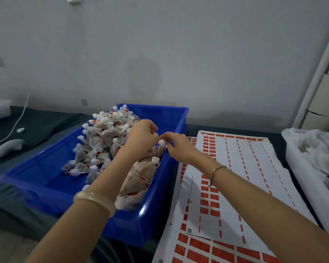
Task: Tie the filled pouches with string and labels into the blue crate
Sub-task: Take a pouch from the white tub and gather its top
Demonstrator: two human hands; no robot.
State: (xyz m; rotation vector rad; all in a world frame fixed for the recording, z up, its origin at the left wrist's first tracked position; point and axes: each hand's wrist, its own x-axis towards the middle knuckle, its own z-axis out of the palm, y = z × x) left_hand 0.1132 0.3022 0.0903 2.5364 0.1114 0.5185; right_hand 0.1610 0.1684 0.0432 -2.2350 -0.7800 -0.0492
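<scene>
Light: soft, even, rather dim, cool grey cast. Shadows: faint dark smudge on the wall [144,76]; soft shade beneath the blue crate [46,186]. Glare: small white glints on the crate's near corner. Sharpness: mildly soft throughout, pouches [103,133] smeared. Distortion: wide-angle bowing toward the right edge.

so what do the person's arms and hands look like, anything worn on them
Both forearms are bare, with no sleeves or gloves in view. The wrist of the left hand carries a thick, smooth, pale cream bangle. The wrist of the right hand has a thin gold-coloured bracelet.
</scene>
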